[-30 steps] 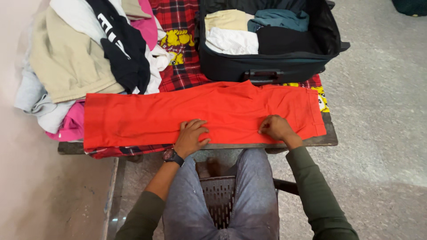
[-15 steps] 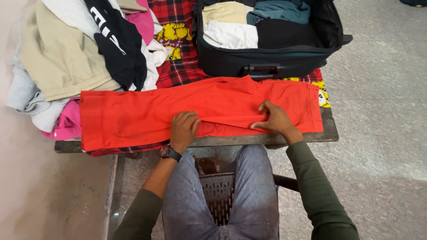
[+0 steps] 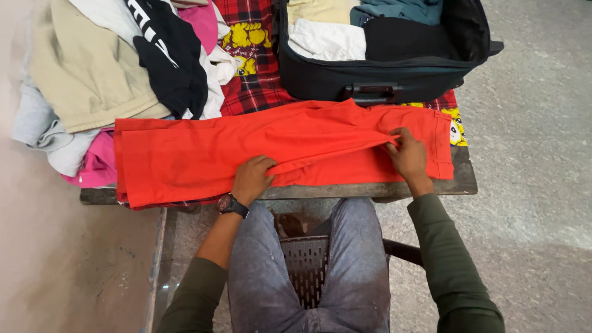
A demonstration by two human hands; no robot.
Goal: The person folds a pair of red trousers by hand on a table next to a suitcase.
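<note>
Head view: clothes pile [image 3: 105, 74] and suitcase [image 3: 376, 74] border the red trousers [image 3: 203, 157].

Matt, smooth woven cloth is seen in the orange trousers [image 3: 246, 148]. Worn, rough wood is shown at the table edge [image 3: 345, 190]. Dull synthetic fabric covers the black suitcase [image 3: 370, 77] at twelve o'clock.

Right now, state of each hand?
Left hand: closed, pinching the near edge of the orange-red cotton trousers.
Right hand: closed, gripping a lifted fold of the same trousers.
</note>
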